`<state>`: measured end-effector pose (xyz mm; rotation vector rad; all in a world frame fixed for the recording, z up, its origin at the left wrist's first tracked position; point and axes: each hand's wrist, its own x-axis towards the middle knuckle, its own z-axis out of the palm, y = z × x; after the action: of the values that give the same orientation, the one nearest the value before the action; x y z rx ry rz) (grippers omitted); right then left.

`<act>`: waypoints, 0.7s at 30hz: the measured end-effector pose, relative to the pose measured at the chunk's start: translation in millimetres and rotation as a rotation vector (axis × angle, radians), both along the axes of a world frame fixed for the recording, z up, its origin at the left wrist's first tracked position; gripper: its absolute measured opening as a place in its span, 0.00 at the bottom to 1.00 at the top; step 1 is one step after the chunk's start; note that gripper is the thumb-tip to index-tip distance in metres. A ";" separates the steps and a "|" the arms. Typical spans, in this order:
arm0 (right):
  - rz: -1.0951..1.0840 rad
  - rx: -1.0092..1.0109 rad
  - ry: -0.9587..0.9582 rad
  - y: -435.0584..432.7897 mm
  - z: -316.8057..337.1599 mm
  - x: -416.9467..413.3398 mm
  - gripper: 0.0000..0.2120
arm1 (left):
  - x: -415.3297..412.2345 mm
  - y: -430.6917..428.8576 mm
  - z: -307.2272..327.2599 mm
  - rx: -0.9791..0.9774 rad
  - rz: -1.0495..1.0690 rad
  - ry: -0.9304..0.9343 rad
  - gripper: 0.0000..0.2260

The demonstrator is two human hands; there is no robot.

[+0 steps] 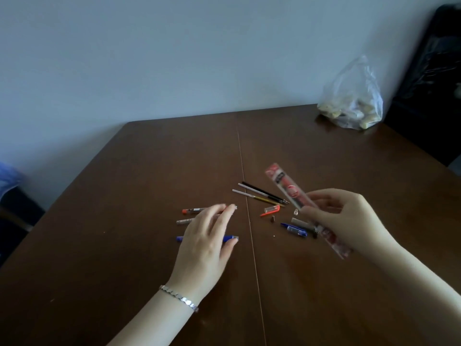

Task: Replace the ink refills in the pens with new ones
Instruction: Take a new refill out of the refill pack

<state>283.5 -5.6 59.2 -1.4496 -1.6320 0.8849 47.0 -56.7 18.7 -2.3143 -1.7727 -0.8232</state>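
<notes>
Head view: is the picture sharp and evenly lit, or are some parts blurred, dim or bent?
Head view: dim, bluish light, no hard shadows. Head view: the fingertips of the left hand and the packet held by the right hand are motion-blurred. Head view: the table looks stretched by the wide lens, and the picture's side edges are smeared.

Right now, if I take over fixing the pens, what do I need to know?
Left hand: fingers straight, over three pen barrels left of the table seam; contact unclear.
Right hand: pinches the red refill packet, raised off the table.
Loose refills, an orange cap, a blue cap and small parts lie right of the seam.
Done: pens look taken apart.
Left: take new refills from the packet, fit them, reassemble the pens.
</notes>
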 end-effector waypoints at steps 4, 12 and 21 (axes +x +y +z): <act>0.232 -0.091 0.137 -23.2 9.1 -30.7 0.08 | 21.2 -4.2 17.2 0.263 -0.208 0.064 0.23; 0.441 -0.281 0.175 -29.6 10.2 -25.0 0.15 | 4.8 -6.8 16.7 0.057 -0.189 0.071 0.13; 0.225 -0.173 0.440 -28.8 4.7 -24.5 0.06 | 8.8 -13.0 28.9 -1.007 -0.298 -0.699 0.18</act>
<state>259.0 -34.5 64.0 -1.0895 -1.4236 1.3927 55.8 -69.7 47.6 -3.2414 -2.6124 -1.0278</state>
